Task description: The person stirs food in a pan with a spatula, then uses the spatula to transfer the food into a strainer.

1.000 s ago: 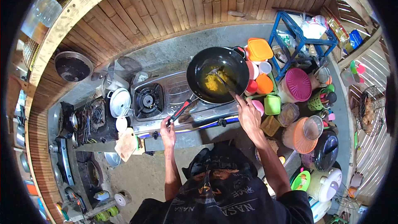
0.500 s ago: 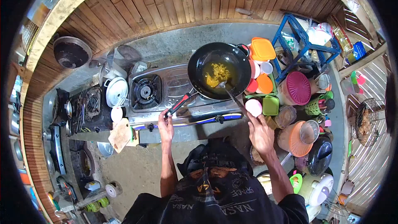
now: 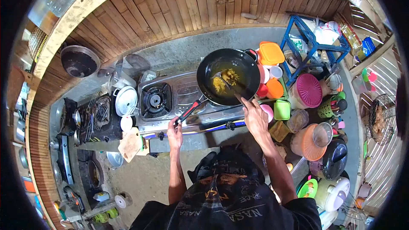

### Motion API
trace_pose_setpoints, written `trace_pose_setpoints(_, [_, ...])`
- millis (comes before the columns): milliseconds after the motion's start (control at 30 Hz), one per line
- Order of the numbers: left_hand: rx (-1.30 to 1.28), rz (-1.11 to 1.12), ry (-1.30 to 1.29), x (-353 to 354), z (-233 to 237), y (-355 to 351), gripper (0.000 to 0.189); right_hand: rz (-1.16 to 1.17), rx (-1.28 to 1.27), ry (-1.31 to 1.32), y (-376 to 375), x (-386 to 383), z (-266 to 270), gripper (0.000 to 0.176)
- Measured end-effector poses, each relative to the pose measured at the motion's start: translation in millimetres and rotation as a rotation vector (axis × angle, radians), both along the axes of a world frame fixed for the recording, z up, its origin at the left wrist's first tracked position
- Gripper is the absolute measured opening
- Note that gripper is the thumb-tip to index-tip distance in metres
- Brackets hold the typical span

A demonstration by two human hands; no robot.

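Note:
A black wok point(image 3: 249, 66) sits on the right burner of the stove point(image 3: 183, 91). Yellow-brown shredded food point(image 3: 219, 84) lies in oil at its middle. My left hand point(image 3: 174, 134) is closed round the end of the wok's red and black handle point(image 3: 189, 110). In my right hand point(image 3: 256, 120) is a dark-handled spatula point(image 3: 233, 92), held over the near right rim, its tip down among the food. What kind of blade it has is partly hidden by the food and oil.
Left of the wok are a bare burner point(image 3: 156, 99) and a lidded silver pot point(image 3: 126, 101). Close on the right stand plastic containers, among them an orange-lidded box point(image 3: 272, 53) and a green one point(image 3: 281, 110). A blue rack point(image 3: 294, 59) stands behind them.
My right hand has moved slightly left and up, pushing the spatula tip leftward through the food, which is now in two clumps. My left hand stays on the wok handle. The view has shifted a little.

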State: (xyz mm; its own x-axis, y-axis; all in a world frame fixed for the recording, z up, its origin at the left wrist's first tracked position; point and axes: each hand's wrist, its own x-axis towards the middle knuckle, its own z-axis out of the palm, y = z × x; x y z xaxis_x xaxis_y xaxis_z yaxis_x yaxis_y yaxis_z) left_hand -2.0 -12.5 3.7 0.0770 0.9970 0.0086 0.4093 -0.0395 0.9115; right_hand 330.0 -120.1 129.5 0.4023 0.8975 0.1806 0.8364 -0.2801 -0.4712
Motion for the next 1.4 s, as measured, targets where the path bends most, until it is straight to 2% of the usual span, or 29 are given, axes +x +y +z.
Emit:
trace_pose_setpoints(133, [-0.008,-0.009,0.101,3,17,-4,0.034,0.067,-0.060,-0.046,-12,7,7,0.035])
trace_pose_setpoints(233, [0.000,-0.005,0.065,1,8,-2,0.034,0.103,-0.052,-0.147,-32,24,11,0.035])
trace_pose_setpoints(500, [0.047,0.048,0.014,4,-4,0,0.037,0.012,-0.209,-0.054,-73,13,45,0.035])
trace_pose_setpoints(700, [0.034,0.040,-0.001,2,-4,-2,0.037,-0.004,-0.154,-0.022,-51,2,0,0.039])
trace_pose_setpoints(767, [0.015,0.035,-0.030,2,1,-1,0.037,-0.021,-0.098,-0.043,-38,3,-6,0.040])
trace_pose_setpoints(867, [-0.045,-0.026,0.054,0,10,-2,0.036,-0.032,0.010,-0.079,-23,5,2,0.039])
trace_pose_setpoints(933, [-0.097,-0.003,0.085,4,21,-4,0.036,-0.040,0.006,-0.079,-15,15,-12,0.040])
trace_pose_setpoints(1000, [-0.027,0.001,0.046,4,11,-3,0.037,-0.046,0.009,-0.129,-11,21,-17,0.042])
trace_pose_setpoints(1033, [0.044,0.013,0.007,3,7,-1,0.039,-0.032,-0.025,-0.135,-12,23,-18,0.044])
trace_pose_setpoints(1133, [0.020,-0.009,0.078,-2,5,1,0.039,-0.007,-0.007,-0.109,-26,24,-13,0.044])
trace_pose_setpoints(1167, [0.017,-0.004,0.078,-2,4,1,0.039,-0.014,-0.085,-0.064,-33,25,-9,0.043])
trace_pose_setpoints(1267, [0.040,-0.008,-0.003,-2,-2,1,0.039,-0.024,-0.123,-0.070,-54,21,14,0.040])
trace_pose_setpoints(1400, [0.021,-0.004,-0.016,0,3,0,0.038,-0.033,-0.081,-0.018,-75,18,19,0.037])
